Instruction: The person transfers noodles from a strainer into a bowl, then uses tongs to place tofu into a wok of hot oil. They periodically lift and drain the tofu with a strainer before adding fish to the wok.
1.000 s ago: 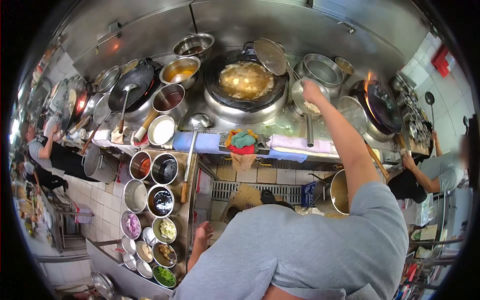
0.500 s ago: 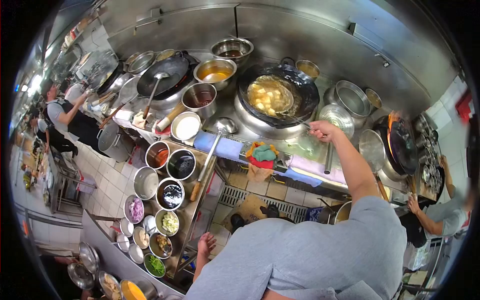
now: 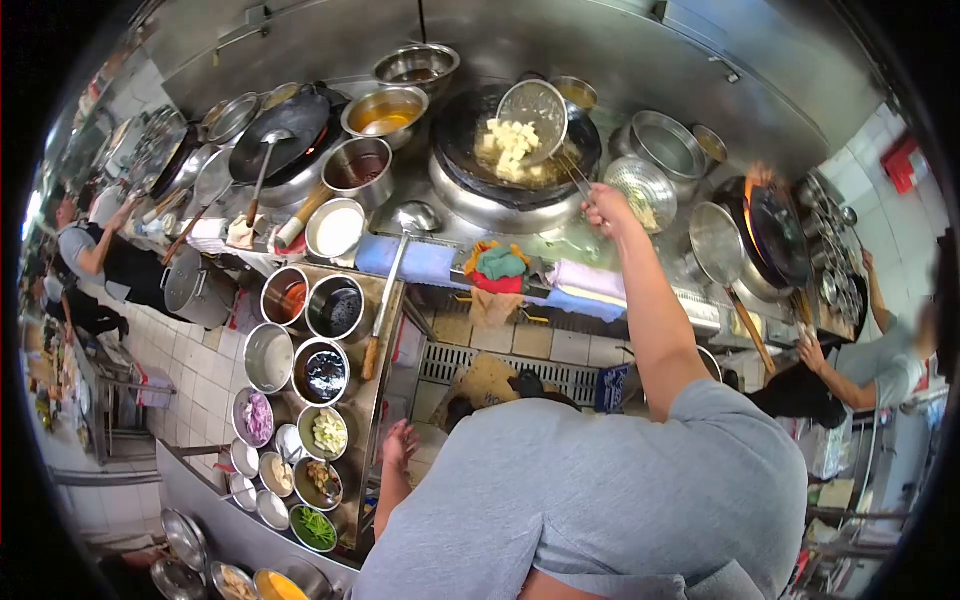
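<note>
My right hand [image 3: 606, 209] is closed round the handle of a wire strainer [image 3: 534, 112]. The strainer is tilted over the black wok [image 3: 466, 125], with pale cubes [image 3: 511, 143] in front of its mesh and over the wok. My left hand [image 3: 401, 443] hangs low beside the prep table, its fingers apart and nothing in it. A perforated ladle [image 3: 641, 187] lies on the stove to the right of the wok.
Metal bowls of liquid [image 3: 385, 115] stand left of the wok. Pots of sauces and chopped ingredients [image 3: 330, 432] cover the prep table [image 3: 375, 400]. A long ladle [image 3: 396, 270] lies across its edge. One co-worker [image 3: 870, 365] is at the right, others at the left.
The strainer has come up out of the wok's bubbling liquid and tipped, with the pale cubes raised. My right hand has moved up with it. The perforated ladle now has pale bits in it.
</note>
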Demonstrator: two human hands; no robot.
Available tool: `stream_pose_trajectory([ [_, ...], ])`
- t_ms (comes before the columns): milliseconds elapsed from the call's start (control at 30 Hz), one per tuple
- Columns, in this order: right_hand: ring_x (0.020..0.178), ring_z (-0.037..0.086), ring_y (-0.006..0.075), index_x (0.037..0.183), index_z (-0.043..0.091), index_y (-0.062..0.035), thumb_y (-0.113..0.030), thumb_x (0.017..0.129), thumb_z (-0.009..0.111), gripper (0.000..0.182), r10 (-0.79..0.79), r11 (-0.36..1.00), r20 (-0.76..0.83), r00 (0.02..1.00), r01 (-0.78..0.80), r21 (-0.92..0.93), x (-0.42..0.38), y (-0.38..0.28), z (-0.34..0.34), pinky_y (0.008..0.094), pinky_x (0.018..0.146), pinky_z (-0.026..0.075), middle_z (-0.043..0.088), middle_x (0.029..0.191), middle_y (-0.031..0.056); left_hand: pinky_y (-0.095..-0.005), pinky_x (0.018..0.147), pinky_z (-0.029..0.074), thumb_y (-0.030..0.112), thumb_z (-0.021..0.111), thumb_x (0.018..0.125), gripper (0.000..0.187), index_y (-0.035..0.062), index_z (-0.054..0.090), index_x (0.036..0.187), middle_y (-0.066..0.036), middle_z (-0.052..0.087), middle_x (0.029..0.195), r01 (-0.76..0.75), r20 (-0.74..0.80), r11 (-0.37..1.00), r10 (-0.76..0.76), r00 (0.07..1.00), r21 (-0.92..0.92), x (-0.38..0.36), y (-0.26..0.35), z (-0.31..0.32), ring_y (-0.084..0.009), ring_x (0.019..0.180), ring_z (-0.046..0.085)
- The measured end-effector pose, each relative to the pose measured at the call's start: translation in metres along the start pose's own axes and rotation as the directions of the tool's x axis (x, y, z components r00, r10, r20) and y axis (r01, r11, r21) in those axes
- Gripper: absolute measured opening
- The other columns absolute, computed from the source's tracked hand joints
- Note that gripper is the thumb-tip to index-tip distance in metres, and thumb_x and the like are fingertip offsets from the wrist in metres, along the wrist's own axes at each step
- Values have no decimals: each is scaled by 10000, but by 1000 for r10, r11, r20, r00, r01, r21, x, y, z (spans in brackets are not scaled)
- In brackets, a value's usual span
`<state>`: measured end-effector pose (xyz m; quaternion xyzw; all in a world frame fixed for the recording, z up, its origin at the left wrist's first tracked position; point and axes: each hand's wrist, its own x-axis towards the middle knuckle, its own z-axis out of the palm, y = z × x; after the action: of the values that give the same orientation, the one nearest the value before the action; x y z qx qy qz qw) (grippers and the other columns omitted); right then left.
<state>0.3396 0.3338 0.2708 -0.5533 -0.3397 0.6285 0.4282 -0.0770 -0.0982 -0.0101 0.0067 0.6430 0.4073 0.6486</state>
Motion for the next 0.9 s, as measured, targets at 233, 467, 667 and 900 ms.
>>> stream_pose_trajectory([
  [233, 409, 372, 103, 1299, 242, -57, -19, 807, 370, 509, -148, 955, -207, 967, 86, -284, -29, -11, 12, 238, 329, 297, 498, 666, 109, -407, 794, 362, 402, 536, 776, 421, 188, 448, 1128, -38, 515, 1120, 46, 66, 987, -56, 996, 156, 4, -3, -8, -230, 978, 496],
  [467, 429, 394, 108, 1267, 309, -37, -21, 808, 364, 463, -166, 950, -164, 972, 113, -290, -35, -24, 11, 233, 344, 312, 493, 655, 85, -400, 740, 383, 386, 521, 794, 400, 173, 450, 1126, -55, 513, 1102, -5, 19, 993, 2, 1000, 122, 1, 2, -22, -250, 936, 523],
  [667, 429, 400, 107, 1232, 350, -41, -41, 810, 377, 423, -144, 936, -11, 990, 132, -327, -30, -26, -27, 238, 330, 320, 507, 672, 83, -402, 726, 386, 363, 492, 814, 379, 172, 438, 1137, -56, 510, 1112, -124, -16, 984, 127, 992, 124, -28, -11, 8, -258, 947, 527],
  [900, 406, 501, 179, 1124, 474, 8, -13, 745, 435, 382, -537, 449, -25, 844, 260, -855, 43, -32, -81, 308, 356, 378, 561, 613, 140, -410, 753, 384, 345, 453, 815, 384, 172, 415, 1156, -56, 500, 1144, -34, -71, 995, 41, 997, 90, -64, -71, 47, -260, 985, 508],
])
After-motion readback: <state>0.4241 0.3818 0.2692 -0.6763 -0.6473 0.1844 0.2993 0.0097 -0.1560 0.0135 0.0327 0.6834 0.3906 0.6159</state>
